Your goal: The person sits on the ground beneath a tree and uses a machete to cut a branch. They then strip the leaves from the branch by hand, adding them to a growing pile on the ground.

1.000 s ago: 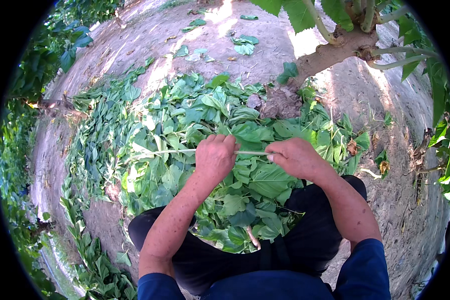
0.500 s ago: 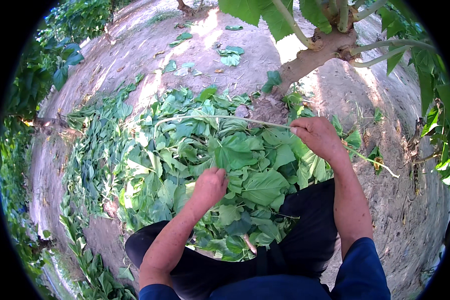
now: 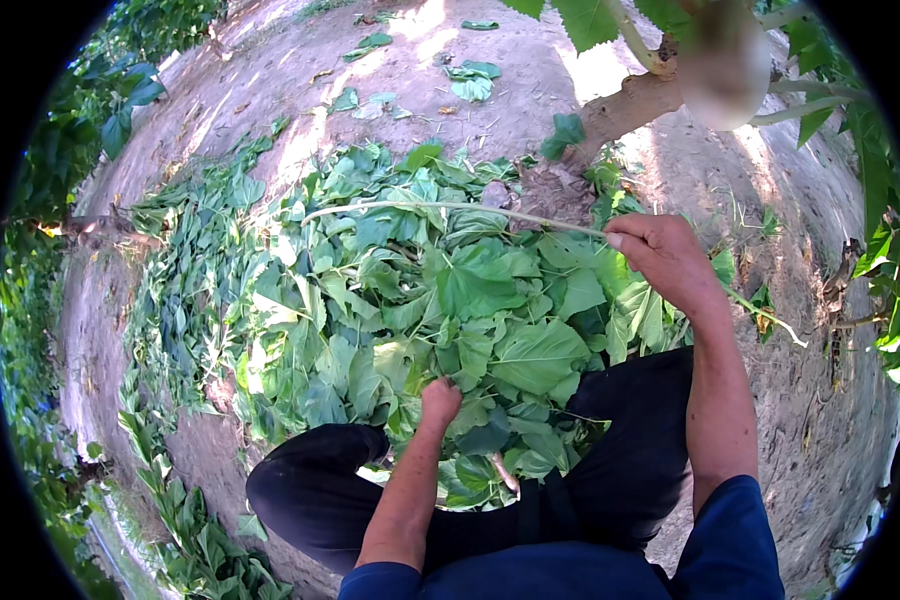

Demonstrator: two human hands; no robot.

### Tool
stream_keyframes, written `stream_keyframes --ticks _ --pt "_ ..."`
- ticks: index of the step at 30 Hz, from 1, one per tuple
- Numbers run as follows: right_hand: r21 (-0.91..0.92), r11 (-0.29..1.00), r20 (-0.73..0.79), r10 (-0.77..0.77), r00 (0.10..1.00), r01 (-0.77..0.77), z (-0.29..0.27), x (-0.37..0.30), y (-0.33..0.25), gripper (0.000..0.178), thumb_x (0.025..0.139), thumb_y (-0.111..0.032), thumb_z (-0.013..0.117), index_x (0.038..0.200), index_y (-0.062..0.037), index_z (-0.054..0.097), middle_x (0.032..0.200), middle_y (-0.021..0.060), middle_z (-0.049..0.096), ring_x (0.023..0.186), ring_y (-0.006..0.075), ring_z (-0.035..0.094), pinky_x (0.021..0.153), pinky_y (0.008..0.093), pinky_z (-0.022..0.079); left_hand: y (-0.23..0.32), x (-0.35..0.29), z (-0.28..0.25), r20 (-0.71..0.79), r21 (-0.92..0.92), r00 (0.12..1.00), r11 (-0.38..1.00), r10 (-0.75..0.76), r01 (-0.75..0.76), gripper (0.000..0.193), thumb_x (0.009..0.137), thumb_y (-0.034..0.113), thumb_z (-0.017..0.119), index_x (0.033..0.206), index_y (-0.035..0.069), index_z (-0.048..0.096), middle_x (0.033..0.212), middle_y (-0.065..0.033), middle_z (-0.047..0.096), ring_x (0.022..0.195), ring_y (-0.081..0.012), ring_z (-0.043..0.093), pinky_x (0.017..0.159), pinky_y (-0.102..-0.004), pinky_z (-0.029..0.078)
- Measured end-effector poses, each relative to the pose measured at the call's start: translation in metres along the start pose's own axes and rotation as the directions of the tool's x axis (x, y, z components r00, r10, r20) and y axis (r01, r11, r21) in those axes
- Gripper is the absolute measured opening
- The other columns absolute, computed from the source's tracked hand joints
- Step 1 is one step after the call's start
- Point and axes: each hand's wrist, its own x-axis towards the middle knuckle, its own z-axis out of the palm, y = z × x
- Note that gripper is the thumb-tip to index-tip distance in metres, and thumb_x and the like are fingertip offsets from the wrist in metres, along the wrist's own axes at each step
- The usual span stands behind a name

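Note:
My right hand is closed around a long, thin, pale branch. Stripped of leaves along most of its length, the branch reaches left above a heap of large green leaves. Its other end sticks out to the right behind my wrist. Close to my lap, my left hand is curled shut just over the near part of the heap. Whatever its fingers may hold is hidden from view.
A leaning tree trunk with leafy shoots stands beyond the heap at the right. Darker leaves spread over the soil on the left. Scattered leaves lie farther off. A blurred pale shape covers part of the trunk.
My left hand has come down toward my lap. My right hand has shifted slightly right and up in the picture with the branch. A blurred pale shape has appeared at the upper right.

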Motion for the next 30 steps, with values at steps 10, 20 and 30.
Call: stream_keyframes --ticks 10,20,30 --pt "-0.006 1.000 0.019 -0.019 1.000 0.019 0.010 0.008 -0.014 0.018 0.089 -0.023 0.061 0.096 -0.0068 0.067 0.077 0.0146 0.064 0.070 0.0324 0.062 0.066 0.0395 0.048 -0.011 0.003 0.011 0.129 -0.201 0.943 0.923 -0.307 0.328 0.041 0.072 0.025 0.077 0.100 -0.002 0.066 0.092 -0.0231 0.068 0.088 -0.0397 0.065 0.079 -0.0453 0.051" --pt "-0.021 0.999 -0.007 -0.047 0.999 0.047 0.010 0.011 -0.011 0.017 0.089 -0.022 0.064 0.098 -0.0082 0.070 0.081 0.0139 0.068 0.074 0.0305 0.067 0.069 0.0371 0.051 0.019 -0.004 0.012 0.303 -0.750 0.913 0.521 -0.275 0.406 0.039 0.070 -0.001 0.070 0.108 -0.004 0.062 0.099 -0.0134 0.069 0.086 -0.0248 0.066 0.077 -0.0370 0.053" --pt "-0.027 0.998 -0.097 -0.053 0.994 0.051 -0.003 0.003 0.006 0.018 0.089 -0.020 0.064 0.097 -0.0050 0.071 0.070 0.0092 0.063 0.063 0.0201 0.060 0.061 0.0340 0.047 0.088 -0.023 -0.004 0.375 -0.887 0.917 0.236 -0.136 0.397 0.038 0.077 -0.001 0.068 0.113 0.000 0.056 0.102 -0.0115 0.068 0.085 -0.0230 0.067 0.078 -0.0378 0.055"
